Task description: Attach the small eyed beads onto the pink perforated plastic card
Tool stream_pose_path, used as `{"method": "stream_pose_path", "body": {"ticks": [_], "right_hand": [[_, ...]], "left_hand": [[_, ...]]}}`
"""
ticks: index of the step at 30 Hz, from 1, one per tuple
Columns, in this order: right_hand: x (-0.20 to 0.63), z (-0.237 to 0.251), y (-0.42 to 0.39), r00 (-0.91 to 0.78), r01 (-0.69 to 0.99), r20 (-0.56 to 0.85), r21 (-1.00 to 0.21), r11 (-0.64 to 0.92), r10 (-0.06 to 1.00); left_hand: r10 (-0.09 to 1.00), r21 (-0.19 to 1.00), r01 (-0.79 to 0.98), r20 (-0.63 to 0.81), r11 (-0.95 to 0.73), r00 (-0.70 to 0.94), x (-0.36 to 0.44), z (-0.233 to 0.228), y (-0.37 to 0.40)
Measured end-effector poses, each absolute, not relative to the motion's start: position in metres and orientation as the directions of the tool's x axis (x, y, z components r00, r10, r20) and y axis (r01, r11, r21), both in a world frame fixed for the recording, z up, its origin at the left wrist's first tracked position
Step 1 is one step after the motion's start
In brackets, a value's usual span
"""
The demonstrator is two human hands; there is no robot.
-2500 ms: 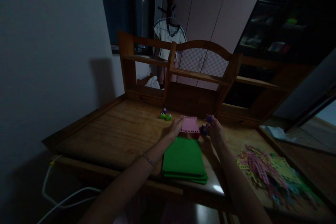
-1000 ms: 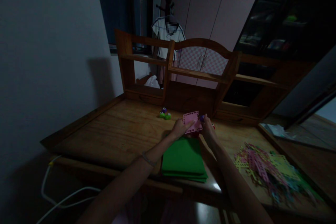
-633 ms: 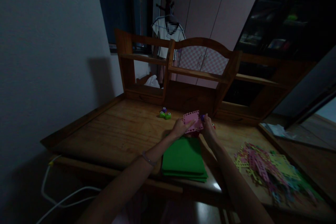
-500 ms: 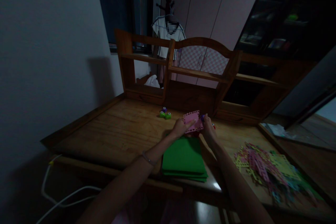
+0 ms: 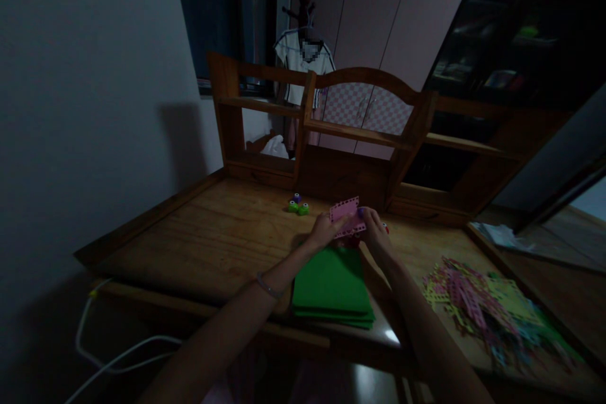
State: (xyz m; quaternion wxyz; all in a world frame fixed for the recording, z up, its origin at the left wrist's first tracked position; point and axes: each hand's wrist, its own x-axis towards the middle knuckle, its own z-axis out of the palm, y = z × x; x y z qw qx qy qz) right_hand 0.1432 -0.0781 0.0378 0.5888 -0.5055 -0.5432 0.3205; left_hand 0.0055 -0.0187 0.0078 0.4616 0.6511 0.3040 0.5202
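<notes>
A small pink sheet with punched holes along its edges is lifted and tilted above the wooden desk. My left hand pinches its left lower edge. My right hand is closed at the sheet's right edge around a small purple punch, mostly hidden by the fingers. Just below the hands lies a stack of green sheets.
Three small punches, two green and one purple, sit behind the hands near the desk's shelf unit. A heap of punched paper scraps covers the desk's right side. A white cable hangs at the lower left.
The pink sheet lay flat on the desk; both hands picked it up and tilted it. My right hand moved left with the purple punch to the sheet's right edge.
</notes>
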Motion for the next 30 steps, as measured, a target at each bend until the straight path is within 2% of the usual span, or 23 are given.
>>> {"method": "stream_pose_path", "body": {"ticks": [5,9,23,30], "right_hand": [[0.145,0.045,-0.080,0.116,0.038,0.206,-0.978,0.203,0.972],[0.147,0.049,-0.082,0.125,0.024,0.138,-0.990,0.136,0.983],[0.144,0.047,-0.084,0.071,-0.008,0.169,-0.985,0.170,0.983],[0.144,0.045,-0.082,0.073,-0.028,0.144,-0.989,0.146,0.987]], "left_hand": [[0.875,0.910,-0.107,0.415,-0.401,0.250,0.005,0.010,-0.020],[0.887,0.922,-0.086,0.388,-0.379,0.249,0.005,0.007,-0.018],[0.841,0.841,0.127,0.491,-0.526,0.230,0.001,0.006,-0.015],[0.840,0.833,0.148,0.502,-0.534,0.206,0.001,0.004,-0.013]]}}
